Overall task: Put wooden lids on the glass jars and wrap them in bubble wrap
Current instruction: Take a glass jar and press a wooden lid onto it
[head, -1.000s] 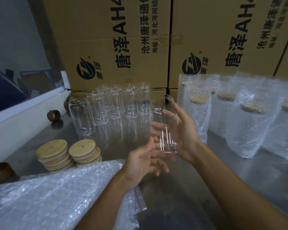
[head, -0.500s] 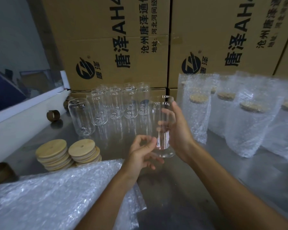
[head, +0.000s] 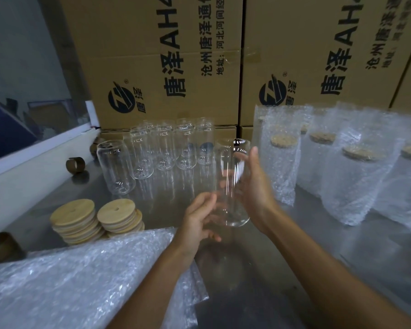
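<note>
Moved: left hand [head: 201, 216] has closed in on the base of the glass jar [head: 233, 184].
Fingers: right hand [head: 254, 184] wraps the jar, held upright above the worktop [head: 282, 257]; left fingers curl loosely at its foot.
Done: several wrapped jars [head: 356, 167] stand at right.
Left: this jar lacks a wooden lid [head: 116, 208]; bare jars [head: 166, 148] wait behind.

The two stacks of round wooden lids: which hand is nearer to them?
Left. The left hand is just right of the round wooden lids, at the clear glass jar; the right hand grips the jar's far side.
</note>
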Tool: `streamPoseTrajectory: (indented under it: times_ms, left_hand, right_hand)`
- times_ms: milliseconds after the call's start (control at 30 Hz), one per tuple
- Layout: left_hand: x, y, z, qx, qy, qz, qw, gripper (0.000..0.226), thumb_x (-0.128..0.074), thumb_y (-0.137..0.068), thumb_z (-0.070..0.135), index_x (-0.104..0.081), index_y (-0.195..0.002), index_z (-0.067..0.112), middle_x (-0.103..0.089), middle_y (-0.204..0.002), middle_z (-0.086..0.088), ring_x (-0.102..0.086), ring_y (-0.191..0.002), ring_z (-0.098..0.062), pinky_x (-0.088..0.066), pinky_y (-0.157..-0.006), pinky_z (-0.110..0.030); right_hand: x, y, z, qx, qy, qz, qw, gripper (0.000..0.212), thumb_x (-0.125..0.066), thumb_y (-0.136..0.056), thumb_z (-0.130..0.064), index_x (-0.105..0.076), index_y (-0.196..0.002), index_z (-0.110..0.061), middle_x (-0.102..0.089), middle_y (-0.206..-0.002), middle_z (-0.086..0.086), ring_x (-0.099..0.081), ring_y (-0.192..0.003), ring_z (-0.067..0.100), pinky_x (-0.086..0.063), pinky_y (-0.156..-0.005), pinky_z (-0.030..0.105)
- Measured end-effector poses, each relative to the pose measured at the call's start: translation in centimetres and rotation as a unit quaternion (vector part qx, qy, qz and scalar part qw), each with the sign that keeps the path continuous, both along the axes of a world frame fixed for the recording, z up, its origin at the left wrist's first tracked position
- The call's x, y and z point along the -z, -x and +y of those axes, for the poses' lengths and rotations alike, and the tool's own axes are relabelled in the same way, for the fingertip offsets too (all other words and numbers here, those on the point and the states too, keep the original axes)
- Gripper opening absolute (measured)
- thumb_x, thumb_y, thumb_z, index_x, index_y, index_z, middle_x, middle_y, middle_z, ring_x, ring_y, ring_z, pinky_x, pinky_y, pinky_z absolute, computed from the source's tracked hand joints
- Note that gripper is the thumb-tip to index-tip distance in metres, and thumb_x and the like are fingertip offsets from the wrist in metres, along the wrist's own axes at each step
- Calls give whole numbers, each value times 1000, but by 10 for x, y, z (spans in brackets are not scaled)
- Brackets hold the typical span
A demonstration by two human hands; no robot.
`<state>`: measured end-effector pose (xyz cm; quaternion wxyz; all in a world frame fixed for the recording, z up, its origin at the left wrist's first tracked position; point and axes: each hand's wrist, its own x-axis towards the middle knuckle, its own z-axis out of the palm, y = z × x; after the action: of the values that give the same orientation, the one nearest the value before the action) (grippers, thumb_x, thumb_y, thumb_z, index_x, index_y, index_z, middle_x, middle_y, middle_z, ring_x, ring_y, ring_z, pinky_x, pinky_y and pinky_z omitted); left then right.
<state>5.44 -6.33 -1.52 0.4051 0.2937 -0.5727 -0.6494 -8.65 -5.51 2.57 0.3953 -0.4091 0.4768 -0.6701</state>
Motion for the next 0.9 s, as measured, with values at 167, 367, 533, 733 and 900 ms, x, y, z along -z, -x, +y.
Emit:
streamPoseTrajectory:
  times_ms: [167, 367, 533, 733, 900]
  left_hand:
    - [2, 4, 2, -32, 56, -11, 998, 45, -74, -72, 34, -61, -114, 32, -74, -106, 10, -71, -97, -5, -52, -68, -17]
    - [5, 4, -2, -124, 93, -33, 987, 72, -88, -72, 19, -51, -131, 36, -66, -122, 5, -62, -114, -4, -50, -76, -10]
    - [12, 5, -8, -175, 128, -45, 975, 63, -80, -75, -3, -54, -114, 40, -65, -109, 16, -61, -97, 14, -45, -72, -3]
    - [20, 8, -15, -185, 116, -60, 974, 70, -79, -73, -6, -49, -124, 32, -61, -123, 6, -60, -110, -1, -48, -88, -16]
    - [32, 10, -24, -185, 106, -88, 973, 78, -82, -70, -5, -43, -129, 28, -56, -124, 8, -54, -122, -14, -45, -86, -17]
  right_hand:
    - [1, -4, 4, 9, 7, 71, 997, 42, -40, -82, -79, -57, -102, -46, -61, -95, -2, -60, -84, 10, -51, -71, 24]
    - [-2, -4, 8, -27, 23, 79, 996, 55, -68, -82, -57, -64, -121, -19, -63, -115, -5, -61, -96, 6, -44, -83, 22]
    - [-6, -4, 12, -14, 47, 131, 990, 56, -60, -78, -45, -64, -127, -18, -67, -115, -1, -65, -93, 4, -47, -63, 9]
    - [-9, -1, 15, -1, 71, 183, 980, 49, -58, -76, -32, -64, -123, -17, -63, -99, -7, -58, -79, -13, -46, -69, 9]
    - [-9, -3, 15, 12, 57, 211, 976, 55, -56, -71, -25, -65, -125, -15, -66, -106, -2, -66, -103, 22, -52, -84, 21]
